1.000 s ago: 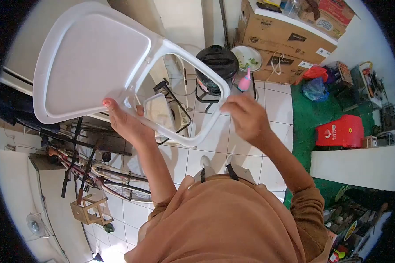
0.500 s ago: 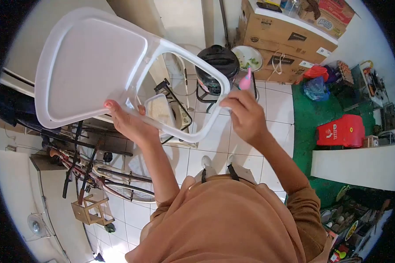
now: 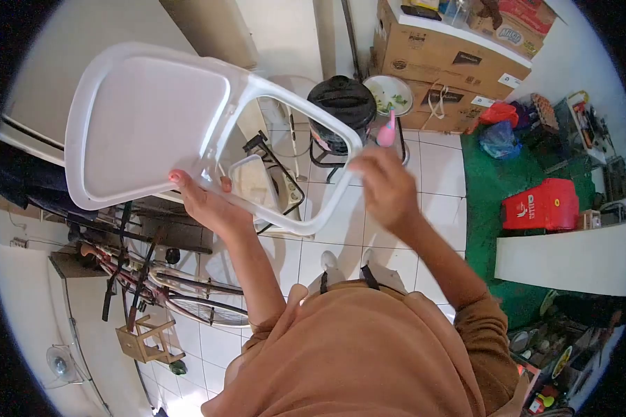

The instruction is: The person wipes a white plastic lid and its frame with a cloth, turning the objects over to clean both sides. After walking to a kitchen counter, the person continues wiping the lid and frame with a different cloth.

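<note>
White tiled floor (image 3: 438, 215) under the person, green floor (image 3: 478, 243) off to the right side. White piece (image 3: 149, 118) is up in the air in front of the body, tilted: 1 solid panel half at the left, 1 open loop half toward the right, joined at the middle.

Left hand (image 3: 217, 210) has its grip clamped on the lower edge of the white piece near the join, thumb on the panel side, a fingertip showing through by the loop. Right hand (image 3: 388, 186) is at the outer rim of the loop, fingers bent and close together, slightly blurred; cannot tell if that grip is clamped on the rim or only beside it.

Seen through and below the loop: white tub (image 3: 238, 165) with pale contents. Black pot (image 3: 341, 101), lidded, on a black stand (image 3: 328, 166), partly behind the loop. Just beside it, a white plate (image 3: 373, 81) with green leaves and a pink bottle (image 3: 387, 135). Cardboard boxes (image 3: 431, 54) stacked near the plate.

On the green floor: red bin (image 3: 544, 207), blue bag (image 3: 499, 141), red bag (image 3: 499, 113). Left side: bike (image 3: 158, 292), wooden stool (image 3: 132, 345) near it, fan (image 3: 60, 363) farther out. 2 white shoes (image 3: 328, 259) below the loop, on the tiles.
</note>
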A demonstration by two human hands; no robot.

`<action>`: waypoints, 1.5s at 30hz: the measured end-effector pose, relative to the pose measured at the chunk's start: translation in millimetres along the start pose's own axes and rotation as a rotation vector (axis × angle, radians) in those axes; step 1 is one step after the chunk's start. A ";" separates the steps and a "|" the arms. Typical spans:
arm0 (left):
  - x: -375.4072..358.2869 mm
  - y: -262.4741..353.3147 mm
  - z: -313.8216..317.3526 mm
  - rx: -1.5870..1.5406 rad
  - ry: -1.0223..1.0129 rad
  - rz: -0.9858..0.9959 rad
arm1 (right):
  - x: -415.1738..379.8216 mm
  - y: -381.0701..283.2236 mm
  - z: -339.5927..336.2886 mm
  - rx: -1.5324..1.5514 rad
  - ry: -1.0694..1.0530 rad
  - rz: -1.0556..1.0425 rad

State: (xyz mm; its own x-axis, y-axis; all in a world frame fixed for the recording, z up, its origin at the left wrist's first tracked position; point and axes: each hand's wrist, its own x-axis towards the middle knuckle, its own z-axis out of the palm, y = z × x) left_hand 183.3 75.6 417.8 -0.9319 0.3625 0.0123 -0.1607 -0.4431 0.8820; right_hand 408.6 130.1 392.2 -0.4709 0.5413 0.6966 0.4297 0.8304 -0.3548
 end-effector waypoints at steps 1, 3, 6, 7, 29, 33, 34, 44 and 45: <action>-0.2 -1.2 1.9 0.020 0.059 0.001 | -10.9 -11.2 8.5 0.043 0.000 0.027; -2.0 -5.1 5.7 0.066 0.088 0.027 | -32.8 -36.4 22.1 0.137 -0.076 -0.048; 5.3 -9.7 -1.1 0.090 0.067 0.045 | -28.0 -37.1 15.6 0.152 -0.105 -0.062; 6.1 -10.4 -4.9 0.068 0.025 0.031 | -22.9 -28.0 12.3 0.125 -0.089 -0.061; -9.2 -29.0 23.0 -0.040 0.068 0.047 | -18.0 -56.7 46.1 0.200 -0.010 0.010; -24.0 -36.1 31.3 0.017 0.026 0.039 | -4.1 -63.7 52.0 0.186 -0.038 0.037; -25.1 -35.6 32.7 0.034 0.035 0.056 | -2.6 -62.9 46.6 0.181 -0.063 0.038; -14.6 -27.9 26.7 -0.069 0.068 0.032 | -23.9 -51.0 47.9 0.222 -0.002 -0.001; -18.4 -35.3 27.0 -0.054 0.034 0.006 | -21.2 -55.2 51.5 0.223 -0.001 -0.001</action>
State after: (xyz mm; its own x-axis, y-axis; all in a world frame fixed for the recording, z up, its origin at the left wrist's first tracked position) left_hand 215.0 106.7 399.2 -0.9434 0.3316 0.0006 -0.1714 -0.4890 0.8553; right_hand 355.2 79.5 364.9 -0.4717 0.5405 0.6967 0.2485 0.8395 -0.4831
